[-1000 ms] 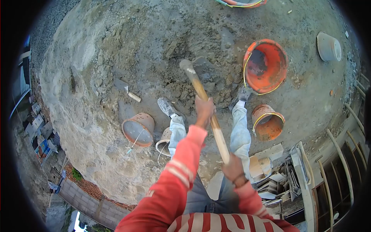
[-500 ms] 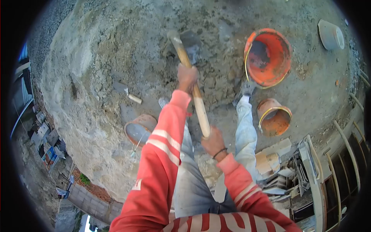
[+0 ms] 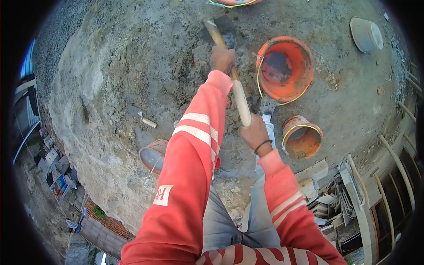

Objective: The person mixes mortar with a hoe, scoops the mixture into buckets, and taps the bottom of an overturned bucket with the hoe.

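Both my hands are wrapped round the wooden handle of a hoe (image 3: pixel 241 102). My left hand (image 3: pixel 224 58) grips it farther up, near the blade, and my right hand (image 3: pixel 256 134) is closed round the lower end. The flat grey hoe blade (image 3: pixel 229 32) is at the far side, over wet grey mortar (image 3: pixel 187 66) on the ground. Close by on the right stands an orange bucket (image 3: pixel 304 66) with grey residue inside and a yellow handle. A trowel (image 3: pixel 149 122) with a pale handle lies on the ground to the left.
A smaller orange bucket (image 3: pixel 304 143) is right of my legs, and another bucket (image 3: pixel 150 160) with grey contents stands to the left. A pale tub (image 3: pixel 367 34) lies at far right. Part of another bucket (image 3: pixel 240 3) shows at the top edge. Stacked slabs (image 3: pixel 338 201) lie at lower right.
The hoe and both hands have moved up and to the right in the view. The view itself has shifted, with the large orange bucket now farther left and another bucket's edge showing at the top.
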`<state>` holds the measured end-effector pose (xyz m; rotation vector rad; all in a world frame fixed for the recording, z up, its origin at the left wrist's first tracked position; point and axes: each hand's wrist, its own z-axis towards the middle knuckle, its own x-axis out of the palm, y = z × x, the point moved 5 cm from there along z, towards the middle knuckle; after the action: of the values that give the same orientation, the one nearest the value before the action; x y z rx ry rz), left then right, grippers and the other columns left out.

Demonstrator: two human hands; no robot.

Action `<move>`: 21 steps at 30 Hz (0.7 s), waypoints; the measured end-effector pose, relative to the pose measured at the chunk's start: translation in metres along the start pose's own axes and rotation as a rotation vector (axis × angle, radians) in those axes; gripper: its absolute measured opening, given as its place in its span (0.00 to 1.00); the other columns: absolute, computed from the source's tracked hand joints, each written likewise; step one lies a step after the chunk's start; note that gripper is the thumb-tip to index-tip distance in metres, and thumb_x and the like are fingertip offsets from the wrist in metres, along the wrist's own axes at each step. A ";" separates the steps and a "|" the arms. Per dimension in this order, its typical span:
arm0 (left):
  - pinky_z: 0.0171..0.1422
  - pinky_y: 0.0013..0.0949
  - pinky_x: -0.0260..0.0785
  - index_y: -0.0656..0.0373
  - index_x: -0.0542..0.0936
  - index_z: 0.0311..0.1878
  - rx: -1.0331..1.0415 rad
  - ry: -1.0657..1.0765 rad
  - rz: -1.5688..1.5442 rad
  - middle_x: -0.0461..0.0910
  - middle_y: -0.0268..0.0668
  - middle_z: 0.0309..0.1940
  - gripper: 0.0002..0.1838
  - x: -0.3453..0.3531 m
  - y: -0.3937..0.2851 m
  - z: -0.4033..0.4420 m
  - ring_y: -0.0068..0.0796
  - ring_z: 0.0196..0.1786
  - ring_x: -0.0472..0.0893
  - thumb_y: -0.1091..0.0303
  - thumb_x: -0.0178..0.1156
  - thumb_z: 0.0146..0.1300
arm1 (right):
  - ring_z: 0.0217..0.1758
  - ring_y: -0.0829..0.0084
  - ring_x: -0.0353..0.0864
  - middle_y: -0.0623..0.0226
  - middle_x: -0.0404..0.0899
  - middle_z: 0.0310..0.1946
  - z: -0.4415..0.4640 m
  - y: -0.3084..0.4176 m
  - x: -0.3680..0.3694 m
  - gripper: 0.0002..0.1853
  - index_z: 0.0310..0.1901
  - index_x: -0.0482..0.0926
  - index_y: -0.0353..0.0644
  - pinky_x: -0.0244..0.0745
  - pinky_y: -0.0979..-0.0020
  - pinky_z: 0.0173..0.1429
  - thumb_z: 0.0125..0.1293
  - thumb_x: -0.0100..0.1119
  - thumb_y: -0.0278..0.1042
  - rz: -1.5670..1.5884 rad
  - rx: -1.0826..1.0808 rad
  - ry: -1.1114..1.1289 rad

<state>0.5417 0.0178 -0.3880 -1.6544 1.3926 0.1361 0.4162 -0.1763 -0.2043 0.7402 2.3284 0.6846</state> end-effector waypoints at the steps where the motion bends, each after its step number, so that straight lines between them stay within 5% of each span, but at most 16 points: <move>1: 0.25 0.39 0.73 0.74 0.78 0.34 -0.006 -0.002 -0.003 0.80 0.47 0.24 0.11 0.005 -0.001 -0.011 0.37 0.23 0.82 0.73 0.59 0.51 | 0.38 0.40 0.79 0.40 0.79 0.30 -0.010 0.000 -0.003 0.14 0.37 0.76 0.32 0.75 0.51 0.43 0.49 0.60 0.30 0.030 0.062 0.053; 5: 0.36 0.42 0.77 0.74 0.78 0.41 -0.024 0.088 0.251 0.82 0.57 0.33 0.17 0.025 0.048 -0.087 0.50 0.36 0.85 0.70 0.61 0.50 | 0.39 0.39 0.79 0.39 0.79 0.31 -0.078 -0.031 0.011 0.14 0.36 0.75 0.32 0.75 0.52 0.42 0.49 0.60 0.31 0.007 0.243 -0.019; 10: 0.48 0.45 0.76 0.70 0.79 0.42 -0.204 0.318 0.212 0.82 0.58 0.37 0.19 0.011 0.093 -0.146 0.57 0.43 0.83 0.68 0.62 0.47 | 0.39 0.41 0.80 0.39 0.79 0.30 -0.123 -0.029 0.034 0.13 0.34 0.74 0.30 0.75 0.54 0.41 0.48 0.60 0.30 0.011 0.306 -0.006; 12: 0.43 0.45 0.77 0.71 0.80 0.36 -0.322 0.533 0.212 0.83 0.56 0.34 0.15 0.040 0.163 -0.153 0.55 0.39 0.84 0.68 0.61 0.48 | 0.20 0.60 0.81 0.50 0.78 0.19 -0.138 -0.039 0.057 0.10 0.30 0.75 0.28 0.75 0.62 0.26 0.49 0.59 0.27 0.102 0.442 0.104; 13: 0.43 0.45 0.77 0.71 0.80 0.36 -0.324 0.527 0.196 0.83 0.56 0.34 0.15 0.045 0.173 -0.148 0.55 0.39 0.84 0.68 0.61 0.48 | 0.20 0.60 0.81 0.50 0.78 0.19 -0.134 -0.031 0.058 0.10 0.30 0.75 0.28 0.75 0.62 0.26 0.49 0.59 0.27 0.088 0.433 0.106; 15: 0.20 0.40 0.70 0.72 0.77 0.26 -0.329 0.470 0.057 0.78 0.46 0.18 0.08 0.042 0.184 -0.150 0.38 0.18 0.80 0.75 0.56 0.52 | 0.14 0.69 0.76 0.58 0.75 0.15 -0.139 -0.008 0.059 0.08 0.27 0.73 0.29 0.71 0.66 0.20 0.50 0.58 0.26 0.250 0.573 0.112; 18: 0.18 0.38 0.69 0.70 0.75 0.27 -0.433 0.539 -0.132 0.76 0.43 0.17 0.07 0.011 0.173 -0.154 0.36 0.16 0.77 0.74 0.57 0.54 | 0.14 0.69 0.75 0.61 0.73 0.14 -0.150 0.026 0.045 0.06 0.26 0.72 0.31 0.70 0.67 0.20 0.50 0.58 0.24 0.259 0.577 0.170; 21: 0.24 0.36 0.74 0.69 0.71 0.37 -0.601 0.490 -0.519 0.77 0.42 0.22 0.14 -0.079 0.113 -0.202 0.35 0.22 0.81 0.71 0.64 0.54 | 0.31 0.50 0.81 0.50 0.78 0.25 -0.193 0.035 0.011 0.14 0.37 0.74 0.33 0.74 0.59 0.36 0.48 0.60 0.29 0.080 0.369 0.308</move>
<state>0.3291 -0.0569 -0.2924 -2.6372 1.2771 -0.1844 0.2924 -0.1989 -0.0539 0.9500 2.7634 0.4281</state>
